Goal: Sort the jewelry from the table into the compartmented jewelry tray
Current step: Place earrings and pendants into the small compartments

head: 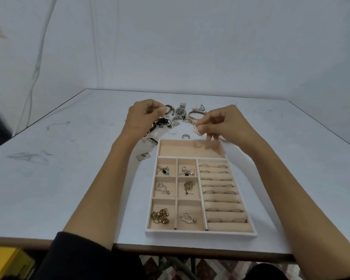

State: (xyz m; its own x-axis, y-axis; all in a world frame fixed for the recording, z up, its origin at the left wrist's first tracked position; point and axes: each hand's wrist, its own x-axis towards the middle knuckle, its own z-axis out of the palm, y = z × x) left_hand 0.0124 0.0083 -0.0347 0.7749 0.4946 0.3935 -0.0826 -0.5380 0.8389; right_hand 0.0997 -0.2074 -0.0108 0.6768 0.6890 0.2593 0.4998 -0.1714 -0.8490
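Pearl strand (pixel 196 129) pinched in right hand (pixel 222 122), dangling just beyond jewelry tray (pixel 200 233). Left hand (pixel 141 118) curled over jewelry pile (pixel 179 115) on worktop (pixel 69 158); contents of its grip too blurred to tell.

Tray (pixel 200 233): white outer rim, peach-beige lining; table (pixel 69 158): pale grey-white, dark scuff marks; watch (pixel 180 111): silver case and band, dark dial; chain (pixel 160 216), near-left compartment: gold; bangle (pixel 196 114): gold; pearl strand (pixel 196 129): white; sleeve (pixel 79 257): black; item below table edge (pixel 6 261): yellow; floor (pixel 230 267): brown-and-pink check; backdrop (pixel 190 47): plain pale grey
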